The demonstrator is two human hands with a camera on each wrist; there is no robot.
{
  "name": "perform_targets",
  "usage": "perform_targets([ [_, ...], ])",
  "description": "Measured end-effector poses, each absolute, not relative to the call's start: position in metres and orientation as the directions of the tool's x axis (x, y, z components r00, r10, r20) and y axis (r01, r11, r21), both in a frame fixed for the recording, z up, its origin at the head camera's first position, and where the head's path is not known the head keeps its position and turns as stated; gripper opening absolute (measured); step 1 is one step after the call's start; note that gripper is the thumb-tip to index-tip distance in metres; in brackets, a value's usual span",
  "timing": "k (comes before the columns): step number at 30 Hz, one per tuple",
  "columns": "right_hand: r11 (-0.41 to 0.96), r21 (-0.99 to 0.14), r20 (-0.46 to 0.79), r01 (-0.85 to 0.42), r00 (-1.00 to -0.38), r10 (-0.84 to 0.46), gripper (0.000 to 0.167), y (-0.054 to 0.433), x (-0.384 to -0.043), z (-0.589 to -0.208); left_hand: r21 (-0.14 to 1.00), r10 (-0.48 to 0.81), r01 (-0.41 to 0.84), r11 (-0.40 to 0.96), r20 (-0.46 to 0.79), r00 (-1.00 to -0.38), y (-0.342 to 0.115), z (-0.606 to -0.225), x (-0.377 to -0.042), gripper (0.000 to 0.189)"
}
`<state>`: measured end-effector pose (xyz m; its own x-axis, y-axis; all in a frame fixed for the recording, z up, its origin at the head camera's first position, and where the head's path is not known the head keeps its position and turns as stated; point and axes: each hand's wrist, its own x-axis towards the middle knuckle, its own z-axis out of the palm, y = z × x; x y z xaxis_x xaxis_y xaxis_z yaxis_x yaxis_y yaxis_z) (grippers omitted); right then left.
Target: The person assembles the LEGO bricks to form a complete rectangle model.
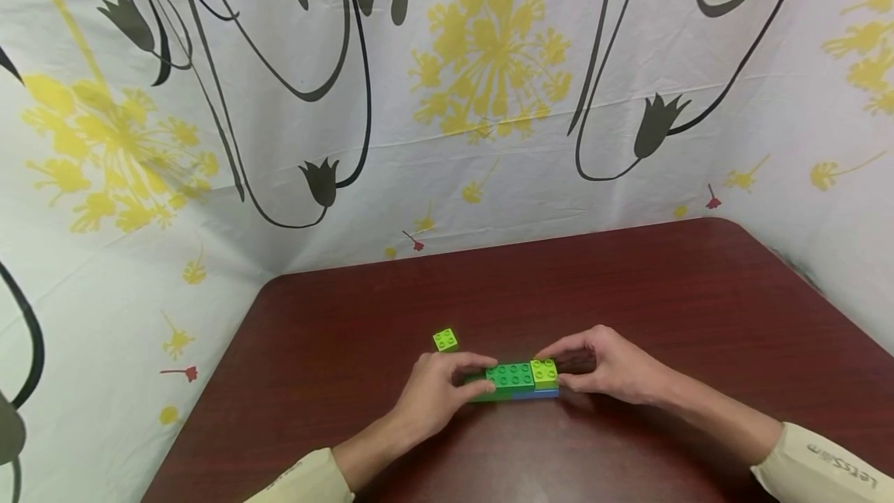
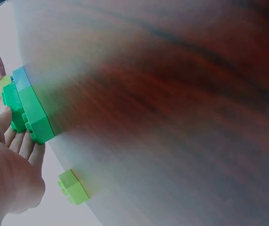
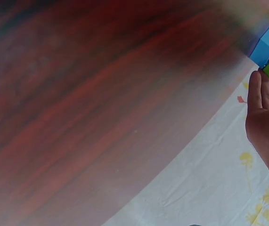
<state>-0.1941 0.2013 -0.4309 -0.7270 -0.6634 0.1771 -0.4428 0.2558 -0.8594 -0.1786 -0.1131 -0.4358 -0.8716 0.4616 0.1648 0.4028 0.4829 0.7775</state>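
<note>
A short build of toy bricks lies on the table between both hands. Its upper layer has a green brick (image 1: 511,376) with two rows of studs and a small lime-green brick (image 1: 544,373) at the right end. Beneath them are a second green brick (image 2: 36,115) and a blue brick (image 3: 267,45). My left hand (image 1: 434,393) holds the build's left end, thumb in front and fingers behind, touching the upper green brick. With thumb and fingers, my right hand (image 1: 615,365) pinches the lime-green brick at the other end. Another lime-green brick (image 1: 445,340) sits apart, behind my left hand.
The dark red-brown table (image 1: 628,286) has rounded far corners. A white cloth (image 1: 391,130) with yellow and grey flower prints hangs behind the table and along its sides.
</note>
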Motion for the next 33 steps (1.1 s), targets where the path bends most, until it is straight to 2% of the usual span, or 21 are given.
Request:
perform_targets([
  [9, 0.265, -0.868, 0.16, -0.421, -0.741, -0.652, 0.034, 0.2011, -0.1925, -0.4312, 0.778, 0.46, 0.406, 0.48, 0.171, -0.871, -0.1128, -0.4366, -0.1784, 0.029],
  [21, 0.322, -0.824, 0.176, -0.466, -0.751, -0.636, 0.031, 0.2001, -0.1908, -0.4291, 0.774, 0.452, 0.401, 0.491, 0.167, -0.876, -0.1126, -0.4374, -0.1791, 0.029],
  [33, 0.346, -0.838, 0.129, -0.421, -0.771, -0.623, 0.031, 0.1992, -0.1898, -0.4269, 0.782, 0.451, 0.388, 0.488, 0.155, -0.879, -0.1124, -0.4376, -0.1793, 0.029],
])
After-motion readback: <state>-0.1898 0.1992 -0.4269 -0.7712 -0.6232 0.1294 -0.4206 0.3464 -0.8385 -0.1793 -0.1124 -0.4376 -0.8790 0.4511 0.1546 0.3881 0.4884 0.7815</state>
